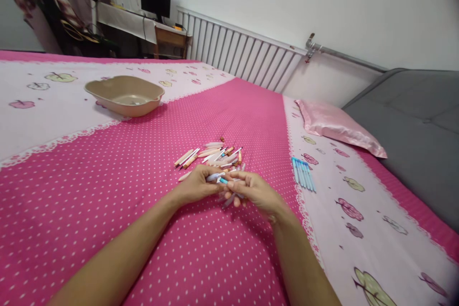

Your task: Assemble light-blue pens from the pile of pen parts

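The left hand (195,185) and right hand (256,190) are meeting over the dotted pink bedspread (107,210), fingers pinching a slim blue-and-white pen (218,178) between them. Judging by the piles, sorting is partway through: a neat row of blue pens (303,173) is lying to the right, while the loose heap of orange and white pens (215,155) is waiting beyond. A smooth beige basin (125,95) is sitting well apart.

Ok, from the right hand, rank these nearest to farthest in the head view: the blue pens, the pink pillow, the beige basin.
1. Row of blue pens, just right of the right hand.
2. Pink pillow, farther back on the right.
3. Beige basin, far back on the left.
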Motion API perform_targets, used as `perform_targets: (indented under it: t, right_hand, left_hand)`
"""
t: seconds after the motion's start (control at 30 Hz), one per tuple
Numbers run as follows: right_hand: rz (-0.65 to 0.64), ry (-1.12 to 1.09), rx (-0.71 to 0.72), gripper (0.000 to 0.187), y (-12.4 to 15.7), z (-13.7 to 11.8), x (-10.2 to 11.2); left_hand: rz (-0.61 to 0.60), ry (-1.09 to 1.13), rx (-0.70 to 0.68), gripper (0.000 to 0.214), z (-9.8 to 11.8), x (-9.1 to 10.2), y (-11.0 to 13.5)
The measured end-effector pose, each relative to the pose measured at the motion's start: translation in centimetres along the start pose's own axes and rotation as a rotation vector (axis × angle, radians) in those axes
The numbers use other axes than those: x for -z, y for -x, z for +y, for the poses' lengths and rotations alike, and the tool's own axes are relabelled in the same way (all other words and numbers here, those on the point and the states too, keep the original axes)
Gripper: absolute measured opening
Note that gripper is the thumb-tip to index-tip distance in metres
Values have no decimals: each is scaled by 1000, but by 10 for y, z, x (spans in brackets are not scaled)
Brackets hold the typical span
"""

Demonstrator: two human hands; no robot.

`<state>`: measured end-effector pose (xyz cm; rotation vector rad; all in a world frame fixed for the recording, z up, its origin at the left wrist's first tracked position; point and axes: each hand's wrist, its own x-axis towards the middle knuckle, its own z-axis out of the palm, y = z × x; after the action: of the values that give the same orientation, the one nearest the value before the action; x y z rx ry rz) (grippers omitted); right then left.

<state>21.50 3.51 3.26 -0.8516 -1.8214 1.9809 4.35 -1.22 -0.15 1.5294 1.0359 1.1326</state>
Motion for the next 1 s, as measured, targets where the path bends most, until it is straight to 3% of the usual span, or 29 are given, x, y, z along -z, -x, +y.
perform_targets:
  t: [0.2, 0.3, 0.47, 0.73, 1.0]
  right_hand:
    - [34, -80, 55, 29, 0, -3, 3]
    - [114, -177, 120, 28, 2, -6, 6]
    - [317, -316, 196, 27, -1, -5, 9]
    - [555, -303, 363, 22, -5, -6, 2]
    - [579, -208, 418, 21, -3, -9, -4]
  left_hand:
    - [174, -14, 10, 38, 6, 2, 0]
    - [179, 40, 12, 38, 3, 5, -1]
    - [84, 139, 97, 37, -7, 6, -2]
    - [-159, 11, 25, 37, 7, 2, 1]
    - [-211, 16, 58, 37, 7, 3, 3]
